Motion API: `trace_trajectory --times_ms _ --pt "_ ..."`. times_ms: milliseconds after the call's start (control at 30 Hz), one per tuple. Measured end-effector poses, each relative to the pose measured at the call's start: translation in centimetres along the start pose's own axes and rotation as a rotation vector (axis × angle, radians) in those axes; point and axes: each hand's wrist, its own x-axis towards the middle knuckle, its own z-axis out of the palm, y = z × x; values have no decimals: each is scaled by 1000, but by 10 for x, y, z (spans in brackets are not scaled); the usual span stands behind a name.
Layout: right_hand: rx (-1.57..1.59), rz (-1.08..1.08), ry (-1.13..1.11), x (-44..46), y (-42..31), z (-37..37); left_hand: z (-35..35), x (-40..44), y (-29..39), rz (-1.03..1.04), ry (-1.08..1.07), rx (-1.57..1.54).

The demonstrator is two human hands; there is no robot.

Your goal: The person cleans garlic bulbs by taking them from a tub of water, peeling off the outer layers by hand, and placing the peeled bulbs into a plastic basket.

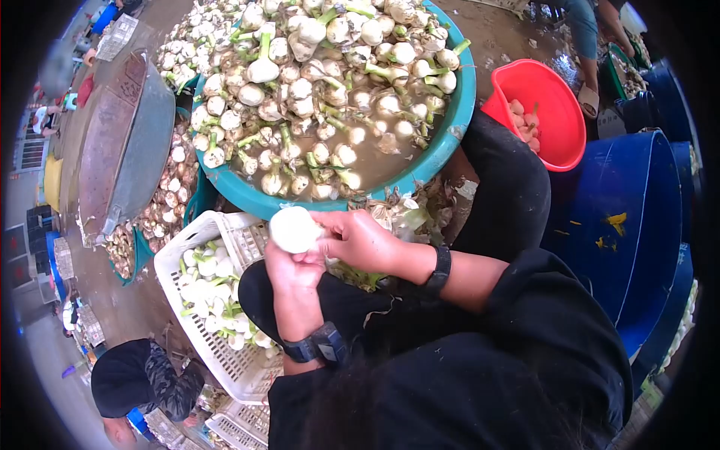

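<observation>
Between my two hands is a smooth white garlic bulb [295, 229], held just in front of the near rim of a big teal tub [459, 131]. My left hand [291, 271] is closed round it from below. From the right, the fingers of my right hand [361, 241] pinch at its side; whether they also hold a bit of skin is hidden. In the tub, many garlic bulbs [301, 105] with cut green stems and dirty skins lie heaped in brown water. Below my left hand stands a white plastic crate [196, 330] holding clean white bulbs [217, 289].
A red basin [559, 112] with pinkish pieces stands at the right, beside blue barrels [600, 217]. Peelings [412, 217] lie under the tub's rim. A metal wheelbarrow-like tray [131, 142] is at the left. One person [142, 379] bends low at bottom left; another person's leg [583, 37] shows top right.
</observation>
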Motion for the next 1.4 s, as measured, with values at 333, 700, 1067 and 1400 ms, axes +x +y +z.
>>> trace_trajectory --times_ms 333,700,1067,1400 --pt "-608 532 32 57 40 -54 -80 -122 113 1166 912 933" --pt "241 154 317 53 41 -5 25 25 -51 371 65 345" --pt "-898 -302 -235 6 27 -36 9 12 -21 170 -43 843" --pt "-760 -48 -140 -3 30 -29 11 14 -17 56 -157 909"
